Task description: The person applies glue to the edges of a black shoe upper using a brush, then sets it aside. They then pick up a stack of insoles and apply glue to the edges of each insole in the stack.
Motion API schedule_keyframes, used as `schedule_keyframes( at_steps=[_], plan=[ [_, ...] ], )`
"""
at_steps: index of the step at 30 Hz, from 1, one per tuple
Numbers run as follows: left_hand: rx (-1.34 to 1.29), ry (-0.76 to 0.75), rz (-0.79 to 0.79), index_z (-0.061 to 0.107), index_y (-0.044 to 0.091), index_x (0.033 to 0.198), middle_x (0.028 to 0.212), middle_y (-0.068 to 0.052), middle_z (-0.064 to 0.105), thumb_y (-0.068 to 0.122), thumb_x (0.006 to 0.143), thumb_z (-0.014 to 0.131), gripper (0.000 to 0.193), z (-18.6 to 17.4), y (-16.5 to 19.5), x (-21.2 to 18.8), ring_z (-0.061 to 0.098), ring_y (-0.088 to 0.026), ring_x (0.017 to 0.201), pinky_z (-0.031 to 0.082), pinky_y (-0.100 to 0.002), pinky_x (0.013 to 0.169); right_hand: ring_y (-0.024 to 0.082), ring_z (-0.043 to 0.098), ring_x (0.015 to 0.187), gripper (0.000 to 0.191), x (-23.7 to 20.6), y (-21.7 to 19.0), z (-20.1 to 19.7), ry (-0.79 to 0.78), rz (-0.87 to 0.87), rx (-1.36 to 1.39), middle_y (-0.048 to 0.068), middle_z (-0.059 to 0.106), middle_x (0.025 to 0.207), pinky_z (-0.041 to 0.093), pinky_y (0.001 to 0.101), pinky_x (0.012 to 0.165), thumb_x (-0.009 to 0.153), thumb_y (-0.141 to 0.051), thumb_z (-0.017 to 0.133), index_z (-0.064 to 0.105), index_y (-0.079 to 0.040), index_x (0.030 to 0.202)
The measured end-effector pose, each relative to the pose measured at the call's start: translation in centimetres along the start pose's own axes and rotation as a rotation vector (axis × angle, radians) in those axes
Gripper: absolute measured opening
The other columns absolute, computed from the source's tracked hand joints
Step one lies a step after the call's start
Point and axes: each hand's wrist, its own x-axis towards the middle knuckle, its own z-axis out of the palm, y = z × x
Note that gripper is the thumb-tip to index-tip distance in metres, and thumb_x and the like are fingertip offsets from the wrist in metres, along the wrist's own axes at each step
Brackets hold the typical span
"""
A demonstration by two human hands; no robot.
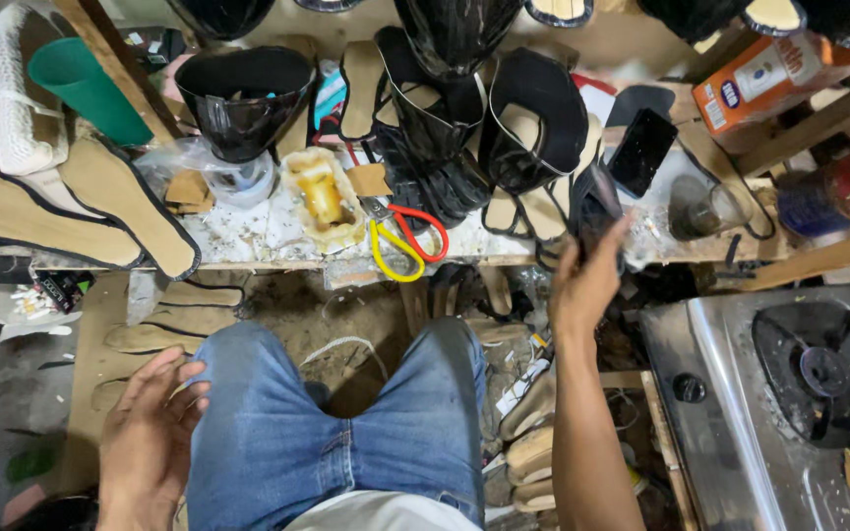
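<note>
A black shoe upper piece [597,211] is gripped by the right hand [584,285] at the near edge of the worktop [248,236], right of centre. The piece is dark, glossy and curved, with a thin pale edge line; its lower part is hidden behind the fingers. The left hand [150,433] is released, fingers spread loosely, and rests beside the left knee of the blue jeans [336,423], grasping nothing.

On the worktop, a shallow pale dish [322,197] is seen left of centre, filled with yellowish glue. Just right of it lie scissors [405,241] with one yellow and one red handle loop. Further left, a black glossy upper [245,98] stands over a crumpled clear bag [233,177]. A green cone-shaped cup [86,84] leans at the far left, above tan insoles [71,211] edged in black. A clear glass [705,208] holding a dark residue stands right of the held piece, and a red tin [838,192] lies further right. An orange carton [769,74] rests at the far right. A steel gas stove [779,393] sits near right, below worktop level.
</note>
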Motion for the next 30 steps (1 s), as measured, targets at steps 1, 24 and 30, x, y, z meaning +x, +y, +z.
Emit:
schedule_keyframes(
  at_steps=[1,24,30],
  plan=[
    [0.006,0.003,-0.006,0.060,0.007,0.134,0.108,-0.010,0.069,0.017,0.105,0.052,0.031,0.7,0.1,0.1,0.064,-0.018,0.090,0.050,-0.032,0.082,0.036,0.065,0.131,0.089,0.2,0.1,-0.2,0.030,0.081,-0.032,0.028,0.059,0.147,0.049,0.0360,0.113,0.102,-0.005,0.063,0.006,-0.008,0.170],
    [0.022,-0.059,0.009,0.066,0.008,0.126,0.105,-0.010,0.073,0.018,0.101,0.057,0.029,3.5,-0.7,-0.7,0.066,-0.015,0.084,0.052,-0.029,0.075,0.033,0.050,0.148,0.074,4.2,5.0,0.2,0.345,-0.118,0.508,0.024,0.039,0.169,0.047,0.0407,0.116,0.095,0.013,0.054,0.029,0.004,0.165],
    [0.163,-0.273,-0.047,0.068,0.008,0.126,0.105,-0.010,0.075,0.019,0.100,0.057,0.030,8.2,-1.7,-1.2,0.066,-0.014,0.084,0.052,-0.029,0.076,0.028,0.035,0.158,0.059,3.4,5.1,-2.4,0.428,-0.336,0.334,0.014,0.026,0.173,0.034,0.0387,0.131,0.122,0.000,0.050,0.015,-0.007,0.169]
  ],
)
